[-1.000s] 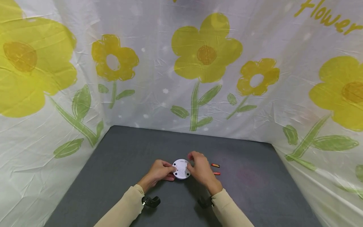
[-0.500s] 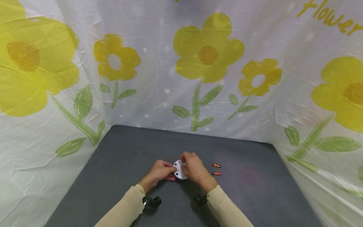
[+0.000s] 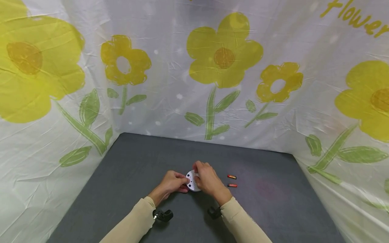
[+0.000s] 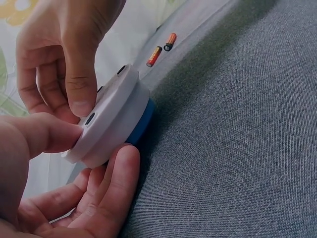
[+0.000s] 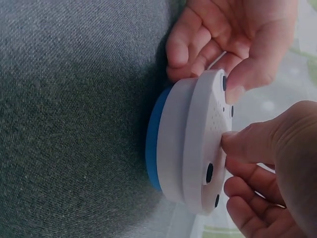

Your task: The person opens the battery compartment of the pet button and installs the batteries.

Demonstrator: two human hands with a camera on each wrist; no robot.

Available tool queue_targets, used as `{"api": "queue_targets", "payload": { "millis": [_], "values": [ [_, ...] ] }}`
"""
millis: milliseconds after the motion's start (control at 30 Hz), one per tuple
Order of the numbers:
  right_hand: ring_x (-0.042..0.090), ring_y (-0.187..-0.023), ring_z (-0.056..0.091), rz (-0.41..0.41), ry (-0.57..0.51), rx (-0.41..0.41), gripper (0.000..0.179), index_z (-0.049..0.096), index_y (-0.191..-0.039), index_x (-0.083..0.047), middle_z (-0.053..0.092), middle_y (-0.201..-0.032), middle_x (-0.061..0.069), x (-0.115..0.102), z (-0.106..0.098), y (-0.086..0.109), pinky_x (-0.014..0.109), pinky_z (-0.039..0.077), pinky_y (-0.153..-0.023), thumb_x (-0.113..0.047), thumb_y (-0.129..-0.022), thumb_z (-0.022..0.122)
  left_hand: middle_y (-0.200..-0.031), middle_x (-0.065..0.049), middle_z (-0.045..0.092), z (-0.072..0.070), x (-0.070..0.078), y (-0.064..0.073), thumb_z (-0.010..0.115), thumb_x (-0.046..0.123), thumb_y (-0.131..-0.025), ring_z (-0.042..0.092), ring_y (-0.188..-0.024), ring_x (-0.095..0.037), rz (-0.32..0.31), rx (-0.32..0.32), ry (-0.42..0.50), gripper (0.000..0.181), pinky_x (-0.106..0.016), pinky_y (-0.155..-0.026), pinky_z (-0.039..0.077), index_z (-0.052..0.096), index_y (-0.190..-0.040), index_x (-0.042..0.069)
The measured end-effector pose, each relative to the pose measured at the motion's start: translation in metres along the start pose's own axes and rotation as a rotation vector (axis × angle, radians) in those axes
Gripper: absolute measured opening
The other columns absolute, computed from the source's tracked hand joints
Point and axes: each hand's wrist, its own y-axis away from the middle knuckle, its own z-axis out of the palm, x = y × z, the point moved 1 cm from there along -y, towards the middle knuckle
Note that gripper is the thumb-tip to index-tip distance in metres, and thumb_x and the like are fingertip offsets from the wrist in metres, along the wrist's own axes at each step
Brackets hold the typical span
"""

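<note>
A round white device (image 3: 192,179) with small holes, dark round feet and a blue underside (image 5: 155,139) sits at the middle of the dark table. My left hand (image 3: 172,182) pinches its edge, thumb on the white face and fingers (image 4: 121,173) beneath. The right hand (image 3: 208,180) leans over the face from the other side and hides part of it in the head view. Its thumb (image 5: 252,141) presses on the white face, while the other fingers (image 5: 255,193) bend loosely beside it, apart from the rim.
Two small red-and-black batteries (image 3: 232,185) lie on the table to the right of the right hand. Behind the grey table (image 3: 273,189) hangs a white curtain (image 3: 164,111) with yellow flowers. Black straps with a camera (image 3: 162,215) sit on both wrists.
My right hand has shifted left over the device, covering more of its face, and has stayed there in the last half second. The left hand keeps its hold.
</note>
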Motion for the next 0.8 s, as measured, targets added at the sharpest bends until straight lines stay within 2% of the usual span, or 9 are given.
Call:
{"api": "queue_targets", "payload": {
  "millis": [200,333,433,533,633,800],
  "values": [
    [0.029,-0.090,0.064,-0.061,-0.028,0.018,0.023,0.066,-0.108,-0.005,0.070,-0.097,0.010,0.008,0.006,-0.001,0.045,0.058,-0.077,0.002,-0.089,0.075,-0.094,-0.018,0.079,0.000,-0.001,-0.002,0.074,0.002,-0.095,0.077,-0.073,-0.017,-0.007,-0.010,0.016,0.025,-0.032,-0.067,0.070,0.072,-0.114,-0.014],
    [0.025,-0.086,0.060,-0.125,-0.022,0.060,0.023,0.065,-0.108,-0.010,0.068,-0.096,0.007,0.036,0.033,-0.004,0.048,0.054,-0.071,-0.001,-0.088,0.073,-0.093,-0.018,0.079,0.000,-0.001,-0.002,0.074,0.001,-0.095,0.077,-0.072,-0.017,-0.004,-0.011,0.019,0.022,-0.031,-0.066,0.070,0.072,-0.111,-0.013],
    [0.022,-0.086,0.058,-0.138,0.004,0.078,0.025,0.065,-0.109,-0.012,0.067,-0.097,0.005,0.050,0.046,-0.005,0.053,0.051,-0.067,-0.004,-0.086,0.072,-0.093,-0.018,0.078,0.000,0.000,-0.002,0.074,0.001,-0.094,0.076,-0.071,-0.017,0.001,-0.011,0.016,0.022,-0.031,-0.066,0.070,0.073,-0.111,-0.013],
    [0.025,-0.089,0.060,-0.129,-0.021,0.069,0.024,0.069,-0.109,-0.010,0.068,-0.100,0.006,0.039,0.034,-0.004,0.053,0.053,-0.070,-0.002,-0.087,0.073,-0.093,-0.018,0.078,0.000,0.001,-0.001,0.074,0.001,-0.094,0.076,-0.071,-0.017,0.003,-0.010,0.012,0.022,-0.031,-0.065,0.069,0.073,-0.111,-0.013],
    [0.031,-0.094,0.064,-0.093,-0.050,0.043,0.021,0.075,-0.107,-0.005,0.069,-0.103,0.012,0.014,0.012,-0.001,0.050,0.058,-0.079,0.004,-0.089,0.075,-0.094,-0.018,0.079,0.000,0.001,-0.001,0.074,0.002,-0.095,0.077,-0.072,-0.017,-0.001,-0.009,0.008,0.021,-0.031,-0.066,0.070,0.074,-0.111,-0.013],
    [0.027,-0.092,0.068,-0.040,-0.023,0.065,0.016,0.081,-0.105,-0.004,0.067,-0.101,0.011,0.000,0.006,0.002,0.042,0.063,-0.078,0.006,-0.094,0.076,-0.094,-0.018,0.078,0.000,0.001,0.000,0.075,0.002,-0.095,0.077,-0.072,-0.017,-0.003,-0.007,0.007,0.022,-0.032,-0.066,0.070,0.074,-0.111,-0.013]
  ]
}}
